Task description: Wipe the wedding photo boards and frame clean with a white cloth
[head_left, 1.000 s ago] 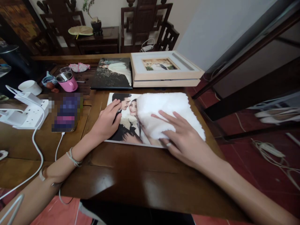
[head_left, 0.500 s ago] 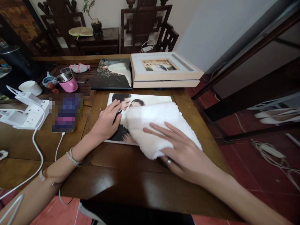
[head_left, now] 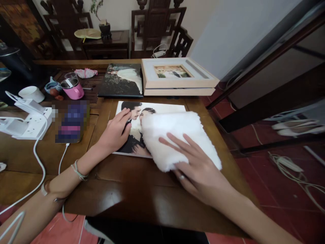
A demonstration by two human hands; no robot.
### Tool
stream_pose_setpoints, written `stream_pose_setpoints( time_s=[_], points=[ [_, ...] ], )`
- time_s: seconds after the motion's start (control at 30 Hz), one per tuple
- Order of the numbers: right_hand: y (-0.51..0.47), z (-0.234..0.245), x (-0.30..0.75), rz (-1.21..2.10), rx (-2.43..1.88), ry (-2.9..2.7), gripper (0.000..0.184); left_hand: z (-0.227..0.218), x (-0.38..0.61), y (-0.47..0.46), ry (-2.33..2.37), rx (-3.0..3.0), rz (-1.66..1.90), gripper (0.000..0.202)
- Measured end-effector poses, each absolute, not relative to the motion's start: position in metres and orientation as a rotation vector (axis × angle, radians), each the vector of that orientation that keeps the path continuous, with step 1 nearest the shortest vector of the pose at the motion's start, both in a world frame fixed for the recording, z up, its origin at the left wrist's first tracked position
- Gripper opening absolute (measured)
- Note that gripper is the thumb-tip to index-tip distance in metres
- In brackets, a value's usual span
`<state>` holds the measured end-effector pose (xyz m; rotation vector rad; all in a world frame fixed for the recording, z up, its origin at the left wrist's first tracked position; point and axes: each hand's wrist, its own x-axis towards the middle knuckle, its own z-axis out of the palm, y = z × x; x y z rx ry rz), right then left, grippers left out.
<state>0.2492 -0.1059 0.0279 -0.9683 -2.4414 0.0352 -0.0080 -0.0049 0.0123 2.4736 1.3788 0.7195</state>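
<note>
A photo album (head_left: 135, 145) with a couple's portrait on its white and dark cover lies flat on the wooden table. My left hand (head_left: 117, 130) rests on its left side, fingers stretched out and holding nothing. Over the right part of the album lies a thick, fluffy white cloth (head_left: 175, 123), hiding that part of the cover. My right hand (head_left: 194, 166) has hold of this cloth at its near edge: some fingers stretch across the top, while the lower ones tuck in at the edge.
Behind the album are a dark photo panel (head_left: 122, 81) and stacked light-wood frames (head_left: 180, 83). To the left sit a phone (head_left: 72, 122) on a charging cable, a white power strip (head_left: 35, 123), a pink mug (head_left: 72, 88) and a white cup (head_left: 31, 94). The table's right edge drops to red floor tiles.
My right hand has slid the white cloth slightly to the right, uncovering a little more of the album cover. My left hand has stayed in place on the album.
</note>
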Motion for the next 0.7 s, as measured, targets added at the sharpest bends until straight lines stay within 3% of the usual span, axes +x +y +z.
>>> stream_pose_setpoints(
  time_s=[0.27,0.7],
  points=[
    [-0.111,0.030,0.255,0.139,-0.854,-2.522,0.027,0.010,-0.008,0.001,1.387,2.483,0.698,0.044],
    [-0.084,0.032,0.257,-0.037,-1.031,-2.493,0.021,0.014,-0.010,-0.015,1.384,2.470,0.697,0.043]
  ],
)
